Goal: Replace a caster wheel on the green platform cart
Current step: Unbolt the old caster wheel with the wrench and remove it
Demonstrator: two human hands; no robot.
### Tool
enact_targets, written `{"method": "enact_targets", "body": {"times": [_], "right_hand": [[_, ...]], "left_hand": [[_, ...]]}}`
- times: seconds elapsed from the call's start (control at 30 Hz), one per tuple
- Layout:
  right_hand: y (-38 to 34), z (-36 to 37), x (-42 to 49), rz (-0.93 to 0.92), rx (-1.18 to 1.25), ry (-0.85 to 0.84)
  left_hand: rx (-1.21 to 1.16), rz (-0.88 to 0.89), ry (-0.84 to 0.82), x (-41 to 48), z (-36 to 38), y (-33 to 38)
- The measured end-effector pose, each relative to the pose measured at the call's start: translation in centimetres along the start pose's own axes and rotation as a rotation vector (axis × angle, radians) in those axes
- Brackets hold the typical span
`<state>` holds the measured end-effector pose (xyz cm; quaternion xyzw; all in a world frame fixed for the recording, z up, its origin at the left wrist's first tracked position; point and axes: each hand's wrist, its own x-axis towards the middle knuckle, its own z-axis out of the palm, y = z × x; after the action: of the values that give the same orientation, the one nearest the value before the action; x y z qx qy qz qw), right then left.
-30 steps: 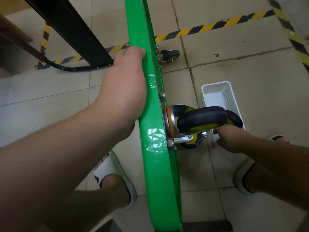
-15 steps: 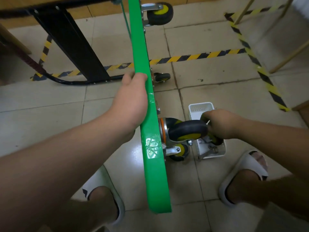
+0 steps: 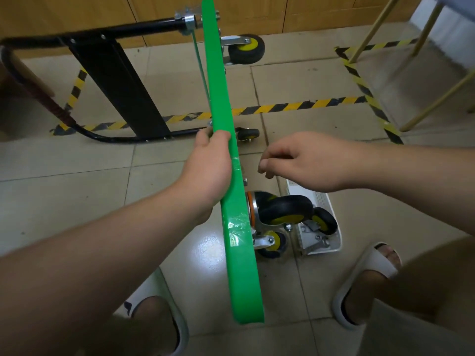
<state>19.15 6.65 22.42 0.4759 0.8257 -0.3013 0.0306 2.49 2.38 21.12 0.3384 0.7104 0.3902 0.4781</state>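
You are standing on a tiled floor [image 3: 77, 196] crossed by hazard tape [image 3: 295, 107], with wood panelling [image 3: 77, 11] along the far wall. The green platform cart [image 3: 241, 265] is standing on its long edge between your feet, running away from you, with its wheels facing right and its black folding handle [image 3: 115, 78] reaching out to the left.

Half a second ago your right hand [image 3: 300, 163] was down at the near caster wheel [image 3: 285, 208]. Now it is hovering higher, clear of that wheel, just beside the cart's underside and above the far end of the white basket [image 3: 331, 201]. Its fingers are curling inward with the thumb close against them; you cannot tell whether they are pinching anything small.

Your left hand [image 3: 208, 165] is still gripping the cart's upper edge, with the fingers wrapping over it. The head view is also taking in more of the far end than before, including the top far caster [image 3: 246, 48].

Below the near caster wheel a second caster [image 3: 272, 244] is sitting low, near the floor. A loose caster [image 3: 325, 220] is lying in the basket beside some metal hardware [image 3: 316, 246]. A small far caster [image 3: 248, 134] is showing just past your left hand. Your white slippers [image 3: 380, 263] are planted either side of the cart.
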Motion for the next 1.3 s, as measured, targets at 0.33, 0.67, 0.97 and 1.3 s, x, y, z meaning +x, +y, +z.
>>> {"method": "enact_targets", "body": {"times": [0.33,0.67,0.97,1.3], "right_hand": [[-2.2,2.2,1.1,-0.022,0.038,-0.058],[-0.8,1.9,1.2,-0.027,0.233,-0.039],[-0.7,2.4,1.0,0.004,0.553,-0.050],[-1.7,2.5,0.9,0.145,0.516,-0.051]], "left_hand": [[0.011,0.003,0.023,0.5,0.2,-0.3],[0.002,-0.022,0.019,0.7,0.1,-0.6],[-0.022,-0.036,0.013,0.8,0.1,-0.7],[-0.013,-0.052,0.009,0.6,0.1,-0.5]]}}
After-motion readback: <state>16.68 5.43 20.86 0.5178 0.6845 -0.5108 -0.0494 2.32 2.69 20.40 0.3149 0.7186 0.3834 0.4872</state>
